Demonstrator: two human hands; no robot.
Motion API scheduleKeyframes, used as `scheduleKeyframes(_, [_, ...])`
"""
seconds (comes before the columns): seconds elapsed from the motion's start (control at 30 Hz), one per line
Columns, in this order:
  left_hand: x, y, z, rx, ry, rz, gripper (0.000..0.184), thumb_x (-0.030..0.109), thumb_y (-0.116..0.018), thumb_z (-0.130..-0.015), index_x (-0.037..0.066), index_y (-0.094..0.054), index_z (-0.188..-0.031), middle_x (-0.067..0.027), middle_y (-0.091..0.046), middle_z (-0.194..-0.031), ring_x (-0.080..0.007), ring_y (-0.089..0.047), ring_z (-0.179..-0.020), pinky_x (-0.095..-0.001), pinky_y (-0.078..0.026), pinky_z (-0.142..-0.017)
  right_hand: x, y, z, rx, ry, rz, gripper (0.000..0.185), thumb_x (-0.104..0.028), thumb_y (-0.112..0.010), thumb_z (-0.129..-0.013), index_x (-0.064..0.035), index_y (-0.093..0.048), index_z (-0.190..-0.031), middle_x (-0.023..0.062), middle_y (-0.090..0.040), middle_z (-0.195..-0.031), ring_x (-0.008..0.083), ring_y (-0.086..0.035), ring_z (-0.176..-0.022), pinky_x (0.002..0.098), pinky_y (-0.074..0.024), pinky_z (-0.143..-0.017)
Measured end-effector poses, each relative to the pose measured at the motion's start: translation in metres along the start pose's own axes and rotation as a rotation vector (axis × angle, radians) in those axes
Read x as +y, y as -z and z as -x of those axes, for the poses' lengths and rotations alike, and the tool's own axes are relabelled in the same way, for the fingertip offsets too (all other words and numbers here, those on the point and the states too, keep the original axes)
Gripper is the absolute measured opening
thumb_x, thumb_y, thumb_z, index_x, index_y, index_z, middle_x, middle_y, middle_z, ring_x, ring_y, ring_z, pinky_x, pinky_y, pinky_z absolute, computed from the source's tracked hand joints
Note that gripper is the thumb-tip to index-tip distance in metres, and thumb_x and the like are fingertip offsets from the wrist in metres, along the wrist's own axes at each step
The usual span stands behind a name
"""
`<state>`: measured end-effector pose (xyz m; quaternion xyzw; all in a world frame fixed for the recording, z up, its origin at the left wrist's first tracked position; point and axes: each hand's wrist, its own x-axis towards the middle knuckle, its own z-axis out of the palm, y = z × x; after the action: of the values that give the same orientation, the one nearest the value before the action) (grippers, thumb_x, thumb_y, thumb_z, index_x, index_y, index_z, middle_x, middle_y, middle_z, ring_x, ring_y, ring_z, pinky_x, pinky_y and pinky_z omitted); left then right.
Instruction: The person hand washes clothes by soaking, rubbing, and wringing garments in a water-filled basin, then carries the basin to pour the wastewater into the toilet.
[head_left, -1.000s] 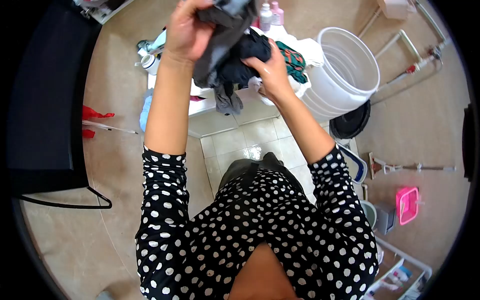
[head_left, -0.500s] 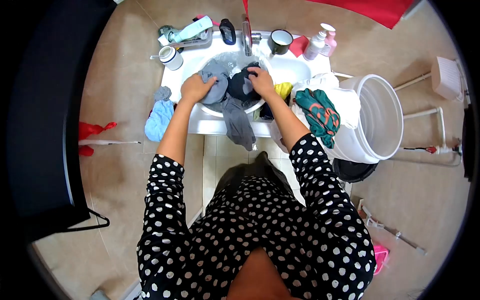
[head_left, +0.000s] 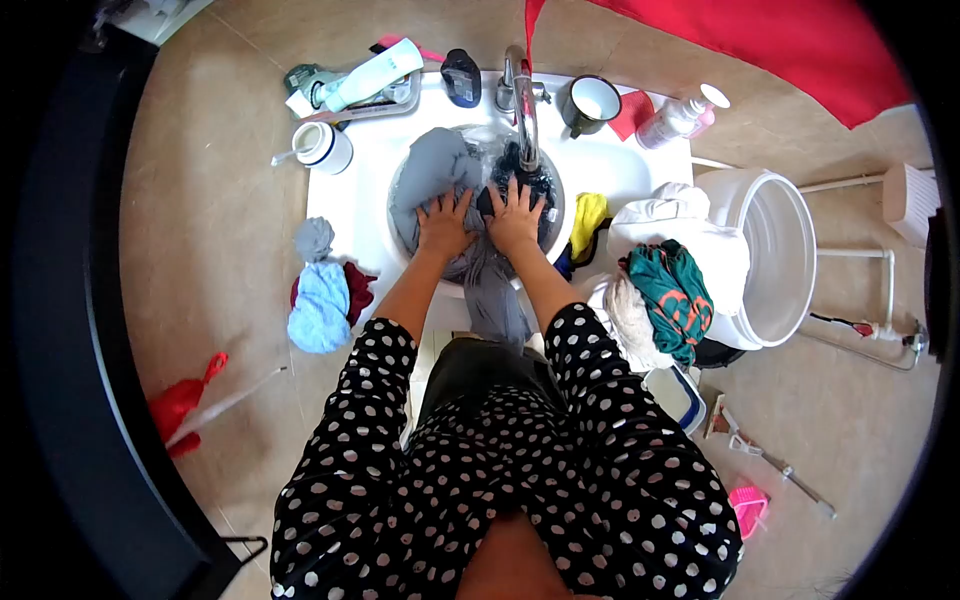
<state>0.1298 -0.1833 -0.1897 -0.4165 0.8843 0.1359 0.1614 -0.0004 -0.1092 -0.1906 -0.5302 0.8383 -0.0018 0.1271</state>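
Observation:
A round basin [head_left: 563, 200] in the white sink holds water and wet clothes under the tap [head_left: 524, 110]. My left hand [head_left: 446, 225] presses with spread fingers on a grey garment [head_left: 432, 165], part of which bulges up behind it. Close beside it, my right hand [head_left: 514, 215] lies on a dark garment [head_left: 520, 170] just below the tap's spout, its fingers stretched apart. A length of grey cloth [head_left: 495, 300] hangs over the basin's front rim between my wrists.
Right of the basin are a yellow cloth [head_left: 588, 222], white clothes [head_left: 680, 230] and a green garment [head_left: 668, 290] beside a large white bucket [head_left: 800, 255]. A blue cloth [head_left: 320, 308] hangs at the left edge. Bottles, a mug [head_left: 592, 103] and a white jar [head_left: 325, 148] line the back and left.
Both hands have come closer together and flattened onto the clothes, the left moving right. The grey garment now bulges up behind the left hand. The camera view has shifted.

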Motion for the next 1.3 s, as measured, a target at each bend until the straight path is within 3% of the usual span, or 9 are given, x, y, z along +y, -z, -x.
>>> scheduleKeyframes(0.3, [-0.041, -0.022, -0.047, -0.533, 0.092, 0.493, 0.075, 0.052, -0.06, -0.082, 0.012, -0.036, -0.14, -0.0194, -0.047, -0.137, -0.0335, -0.047, -0.126, -0.0474, -0.036, -0.104, -0.007, -0.057, -0.045, -0.254, -0.21, 0.086, 0.04, -0.028, -0.036, -0.095, -0.0166, -0.058, -0.126, 0.0152, -0.058, -0.128, 0.0383, -0.045, -0.127, 0.0593, -0.019, -0.11])
scheduleKeyframes(0.5, [-0.055, -0.001, -0.055, -0.736, 0.124, 0.478, 0.065, 0.051, -0.06, -0.082, 0.006, -0.05, -0.128, -0.0214, -0.052, -0.13, -0.0348, -0.05, -0.122, -0.0463, -0.037, -0.103, -0.004, -0.002, -0.04, -0.236, -0.055, -0.153, 0.033, -0.027, -0.049, -0.089, -0.0107, -0.065, -0.113, 0.0195, -0.064, -0.112, 0.0378, -0.061, -0.106, 0.0449, -0.0427, -0.099])
scheduleKeyframes(0.63, [-0.029, 0.024, -0.027, -0.387, 0.068, 0.299, 0.062, 0.051, -0.06, -0.081, 0.003, -0.059, -0.12, -0.0227, -0.056, -0.125, -0.0356, -0.051, -0.12, -0.0457, -0.038, -0.102, 0.01, 0.011, -0.037, -0.044, 0.025, -0.315, 0.037, -0.035, -0.048, -0.092, -0.0077, -0.064, -0.113, 0.0214, -0.065, -0.105, 0.0378, -0.063, -0.097, 0.047, -0.0424, -0.096])
scheduleKeyframes(0.77, [-0.005, 0.03, 0.04, 0.069, -0.346, 0.166, 0.059, 0.045, -0.062, -0.082, 0.007, -0.057, -0.127, -0.0205, -0.054, -0.129, -0.0349, -0.048, -0.123, -0.0465, -0.034, -0.105, 0.009, 0.068, -0.01, 0.093, -0.06, -0.486, 0.036, -0.034, -0.047, -0.094, -0.0037, -0.063, -0.104, 0.0232, -0.066, -0.087, 0.0407, -0.063, -0.087, 0.0482, -0.0465, -0.085])
scheduleKeyframes(0.87, [0.008, 0.038, 0.083, -0.08, -0.736, 0.492, 0.059, 0.035, -0.065, -0.081, 0.012, -0.051, -0.133, -0.0172, -0.053, -0.129, -0.0351, -0.046, -0.123, -0.0492, -0.029, -0.107, 0.001, 0.112, 0.016, 0.24, 0.021, -0.523, 0.031, -0.031, -0.051, -0.093, -0.0027, -0.063, -0.101, 0.0247, -0.063, -0.075, 0.0446, -0.061, -0.075, 0.0515, -0.0482, -0.071])
scheduleKeyframes(0.97, [0.018, 0.036, 0.098, -0.092, -0.811, 0.361, 0.066, 0.025, -0.069, -0.077, 0.014, -0.045, -0.138, -0.0147, -0.056, -0.122, -0.0347, -0.053, -0.114, -0.0469, -0.037, -0.101, -0.015, 0.166, 0.038, 0.146, -0.011, -0.616, 0.037, -0.029, -0.054, -0.092, 0.0034, -0.062, -0.109, 0.03, -0.062, -0.088, 0.0457, -0.06, -0.086, 0.0479, -0.0475, -0.074])
scheduleKeyframes(1.1, [0.016, 0.03, 0.093, 0.019, -0.853, 0.385, 0.041, 0.015, -0.067, -0.079, 0.009, -0.057, -0.118, -0.0156, -0.06, -0.109, -0.034, -0.061, -0.089, -0.0376, -0.049, -0.076, -0.029, 0.205, 0.055, 0.387, 0.081, -0.84, 0.024, -0.023, -0.055, -0.092, -0.0004, -0.061, -0.1, 0.0264, -0.061, -0.081, 0.0459, -0.058, -0.08, 0.0474, -0.0456, -0.069])
scheduleKeyframes(1.23, [0.0, 0.04, 0.068, 0.227, -0.448, 0.834, 0.024, 0.018, -0.068, -0.077, 0.004, -0.058, -0.094, -0.0166, -0.063, -0.087, -0.0335, -0.063, -0.08, -0.0423, -0.049, -0.071, -0.033, 0.231, 0.064, 0.509, 0.185, -1.026, 0.032, -0.018, -0.057, -0.094, 0.0091, -0.057, -0.111, 0.0101, -0.051, -0.068, 0.0089, -0.047, -0.069, 0.0257, -0.0436, -0.064])
scheduleKeyframes(1.3, [-0.012, 0.058, 0.053, 0.369, -0.111, 0.945, 0.023, 0.017, -0.067, -0.077, 0.003, -0.058, -0.094, -0.0166, -0.062, -0.077, -0.0352, -0.063, -0.073, -0.0441, -0.048, -0.068, -0.032, 0.239, 0.066, 0.47, 0.206, -1.037, 0.027, -0.015, -0.058, -0.092, 0.0056, -0.059, -0.109, 0.0117, -0.057, -0.077, 0.0172, -0.052, -0.073, 0.029, -0.0444, -0.068])
